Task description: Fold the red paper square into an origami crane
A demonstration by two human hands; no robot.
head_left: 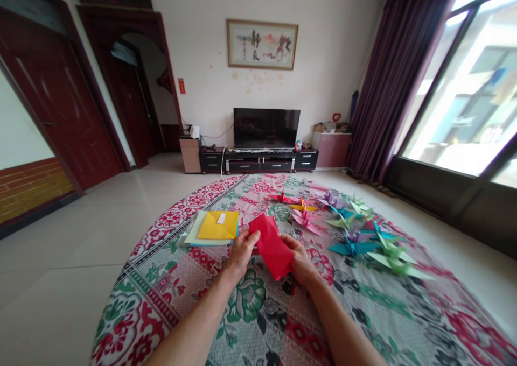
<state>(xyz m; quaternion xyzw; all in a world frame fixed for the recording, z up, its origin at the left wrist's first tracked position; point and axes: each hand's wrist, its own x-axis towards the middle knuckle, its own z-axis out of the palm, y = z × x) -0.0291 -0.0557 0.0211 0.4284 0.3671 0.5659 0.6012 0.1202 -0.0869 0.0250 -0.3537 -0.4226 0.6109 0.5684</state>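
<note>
Now holding a folded red paper (271, 246) between both hands, just above the floral cloth (258, 312) covering the desk. Left hand (241, 253) pinching the near left edge, thumb on top and fingers curled under; right hand (299, 259) gripping the lower right side the same way, fingers closed on the sheet. Paper folded into a long flat shape so far, tilted, with no wings or neck formed yet, so judging this piece to be at an early fold with most creases remaining. Lying beyond the left hand, a stack of unused sheets (212, 227), yellow on top with paler ones beneath, apparently still waiting. Spread out beyond and to the right of the right hand, a cluster of finished paper cranes (350, 227) in red, yellow, pink, purple, teal and green, resting on the cloth well apart from the hands. Judging from that, a good share already being done, with the red piece and the stack left.
</note>
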